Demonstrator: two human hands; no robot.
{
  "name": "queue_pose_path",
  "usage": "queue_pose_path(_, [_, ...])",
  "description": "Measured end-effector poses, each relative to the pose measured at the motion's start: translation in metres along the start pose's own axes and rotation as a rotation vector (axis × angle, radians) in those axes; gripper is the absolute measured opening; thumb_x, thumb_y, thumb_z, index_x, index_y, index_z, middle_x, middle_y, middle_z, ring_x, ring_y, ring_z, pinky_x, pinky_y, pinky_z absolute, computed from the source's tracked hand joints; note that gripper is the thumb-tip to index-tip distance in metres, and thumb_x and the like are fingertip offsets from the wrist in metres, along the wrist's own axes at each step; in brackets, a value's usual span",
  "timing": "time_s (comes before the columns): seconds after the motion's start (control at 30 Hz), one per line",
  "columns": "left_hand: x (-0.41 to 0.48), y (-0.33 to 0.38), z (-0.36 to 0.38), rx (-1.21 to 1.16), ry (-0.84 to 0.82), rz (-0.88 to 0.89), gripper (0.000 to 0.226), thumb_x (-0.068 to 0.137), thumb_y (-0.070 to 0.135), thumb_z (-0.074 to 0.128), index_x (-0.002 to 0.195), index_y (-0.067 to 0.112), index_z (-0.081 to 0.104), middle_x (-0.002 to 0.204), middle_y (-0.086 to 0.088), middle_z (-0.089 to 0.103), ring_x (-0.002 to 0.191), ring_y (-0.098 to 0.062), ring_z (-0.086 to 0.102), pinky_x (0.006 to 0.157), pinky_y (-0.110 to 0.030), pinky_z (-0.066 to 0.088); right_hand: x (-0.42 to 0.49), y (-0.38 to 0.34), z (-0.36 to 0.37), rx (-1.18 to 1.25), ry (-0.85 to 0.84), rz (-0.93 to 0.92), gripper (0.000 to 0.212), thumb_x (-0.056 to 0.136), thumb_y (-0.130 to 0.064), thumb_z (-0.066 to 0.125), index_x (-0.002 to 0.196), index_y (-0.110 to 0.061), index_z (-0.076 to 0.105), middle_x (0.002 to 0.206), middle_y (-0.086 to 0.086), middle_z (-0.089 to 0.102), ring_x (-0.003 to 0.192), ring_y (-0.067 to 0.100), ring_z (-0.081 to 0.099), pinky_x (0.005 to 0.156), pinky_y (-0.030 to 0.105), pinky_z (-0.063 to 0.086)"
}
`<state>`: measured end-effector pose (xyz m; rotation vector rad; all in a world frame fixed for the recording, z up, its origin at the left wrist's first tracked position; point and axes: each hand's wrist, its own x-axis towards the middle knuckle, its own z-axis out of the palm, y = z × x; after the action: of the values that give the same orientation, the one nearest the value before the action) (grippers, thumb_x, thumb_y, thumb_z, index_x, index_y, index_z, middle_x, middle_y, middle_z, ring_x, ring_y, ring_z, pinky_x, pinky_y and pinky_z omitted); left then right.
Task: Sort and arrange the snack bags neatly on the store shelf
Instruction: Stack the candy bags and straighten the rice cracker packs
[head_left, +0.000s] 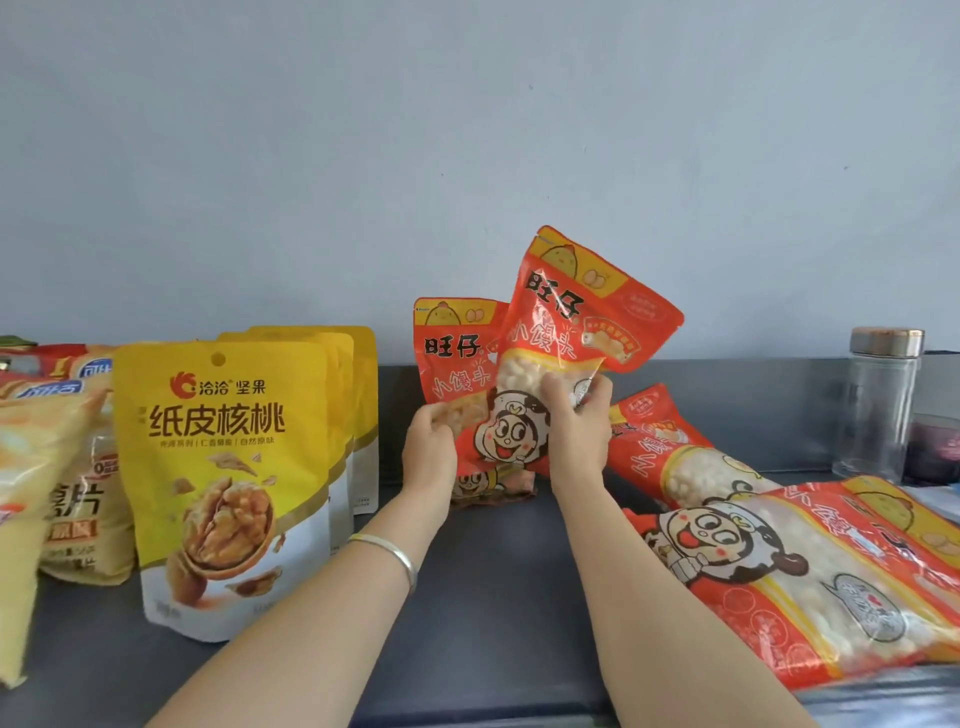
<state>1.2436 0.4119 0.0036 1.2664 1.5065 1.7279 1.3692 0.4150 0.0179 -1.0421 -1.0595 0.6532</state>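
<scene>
Pale grey wall (467, 130) backs a dark grey shelf (498, 597), and the step in hand looks like standing the red snack bags in a row at its back edge. The left hand (431, 447) grips the standing red bag (452, 343) by its side. The right hand (582, 431) curls round the tilted red bag (576, 306), which leans right, overlapping the first. Next, that bag likely needs righting and squaring against its neighbour. Two flat red bags (810, 582) lie toward the shelf's right front corner, not yet stood up. Yellow walnut bags (223, 467) stand filed near the left, chip bags (88, 499) beyond them, and a glass jar (878, 415) stands by the right back edge.
</scene>
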Motion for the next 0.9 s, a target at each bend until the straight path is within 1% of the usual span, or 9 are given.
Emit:
queue_pose_path(0.1, [-0.011, -0.006, -0.009, -0.125, -0.021, -0.004, 0.028, 0.1, 0.03, 0.034, 0.114, 0.018, 0.056, 0.113, -0.008, 0.063, 0.102, -0.023, 0.06, 0.093, -0.046, 0.05, -0.005, 0.002, 0.009, -0.17, -0.223, -0.025, 0.038, 0.072, -0.053, 0.046, 0.104, -0.032, 0.049, 0.095, -0.005, 0.065, 0.095, 0.024, 0.062, 0.088, 0.049, 0.049])
queue_pose_path(0.23, [-0.02, -0.01, -0.011, -0.15, -0.198, -0.047, 0.046, 0.097, 0.049, 0.037, 0.133, 0.021, 0.04, 0.121, -0.003, 0.059, 0.11, -0.021, 0.058, 0.095, -0.039, 0.048, -0.01, 0.009, 0.018, -0.203, -0.43, 0.102, 0.054, 0.076, -0.057, 0.054, 0.124, -0.032, 0.049, 0.122, 0.002, 0.062, 0.109, 0.024, 0.058, 0.098, 0.045, 0.046])
queue_pose_path(0.3, [-0.021, -0.011, -0.009, -0.144, -0.247, 0.0, 0.057, 0.094, 0.048, 0.044, 0.143, 0.025, 0.028, 0.129, -0.001, 0.054, 0.116, -0.02, 0.055, 0.099, -0.039, 0.046, -0.007, 0.01, 0.015, -0.132, -0.406, 0.164, 0.064, 0.082, -0.062, 0.057, 0.133, -0.025, 0.043, 0.125, 0.0, 0.056, 0.111, 0.021, 0.055, 0.093, 0.039, 0.046])
queue_pose_path(0.37, [-0.022, -0.01, -0.008, -0.143, -0.271, 0.07, 0.068, 0.089, 0.047, 0.054, 0.146, 0.03, 0.021, 0.131, 0.003, 0.051, 0.118, -0.017, 0.053, 0.101, -0.039, 0.044, -0.005, 0.011, 0.012, -0.104, -0.351, 0.219, 0.081, 0.081, -0.07, 0.053, 0.142, -0.021, 0.033, 0.133, 0.003, 0.051, 0.12, 0.024, 0.051, 0.097, 0.043, 0.044])
queue_pose_path(0.47, [-0.019, -0.013, -0.007, -0.118, -0.234, 0.136, 0.061, 0.088, 0.043, 0.057, 0.141, 0.028, 0.03, 0.126, 0.005, 0.056, 0.113, -0.013, 0.056, 0.095, -0.034, 0.046, -0.003, 0.013, 0.012, -0.121, -0.281, 0.182, 0.09, 0.077, -0.078, 0.047, 0.146, -0.023, 0.029, 0.143, 0.004, 0.047, 0.129, 0.028, 0.047, 0.107, 0.049, 0.039])
queue_pose_path(0.57, [-0.014, -0.021, -0.006, -0.081, -0.157, 0.135, 0.05, 0.092, 0.043, 0.052, 0.135, 0.028, 0.033, 0.122, 0.002, 0.058, 0.106, -0.016, 0.059, 0.095, -0.04, 0.049, -0.001, 0.015, 0.011, -0.012, -0.238, 0.142, 0.08, 0.081, -0.075, 0.045, 0.142, -0.023, 0.041, 0.141, -0.002, 0.05, 0.127, 0.023, 0.05, 0.107, 0.046, 0.04])
queue_pose_path(0.63, [-0.013, -0.025, -0.005, -0.048, -0.131, 0.134, 0.057, 0.087, 0.054, 0.051, 0.135, 0.032, 0.03, 0.121, 0.003, 0.058, 0.106, -0.017, 0.06, 0.096, -0.047, 0.049, 0.004, 0.015, 0.012, 0.123, -0.198, 0.133, 0.052, 0.089, -0.065, 0.044, 0.119, -0.026, 0.06, 0.12, -0.003, 0.066, 0.11, 0.018, 0.062, 0.1, 0.044, 0.048])
queue_pose_path(0.7, [-0.014, -0.024, -0.005, -0.041, -0.136, 0.155, 0.07, 0.078, 0.061, 0.05, 0.138, 0.038, 0.024, 0.121, 0.009, 0.055, 0.11, -0.016, 0.058, 0.096, -0.047, 0.048, 0.007, 0.014, 0.011, 0.141, -0.126, 0.122, 0.033, 0.098, -0.049, 0.041, 0.094, -0.028, 0.066, 0.099, -0.002, 0.072, 0.095, 0.017, 0.068, 0.091, 0.042, 0.054])
queue_pose_path(0.9, [-0.023, -0.013, 0.001, 0.176, -0.274, 0.332, 0.118, 0.072, 0.048, 0.074, 0.139, 0.047, -0.024, 0.15, 0.008, 0.025, 0.133, -0.012, 0.035, 0.102, -0.039, 0.039, 0.013, 0.006, 0.006, 0.312, -0.068, 0.238, 0.032, 0.102, -0.031, 0.041, 0.086, -0.017, 0.064, 0.086, 0.005, 0.07, 0.085, 0.023, 0.068, 0.076, 0.036, 0.055])
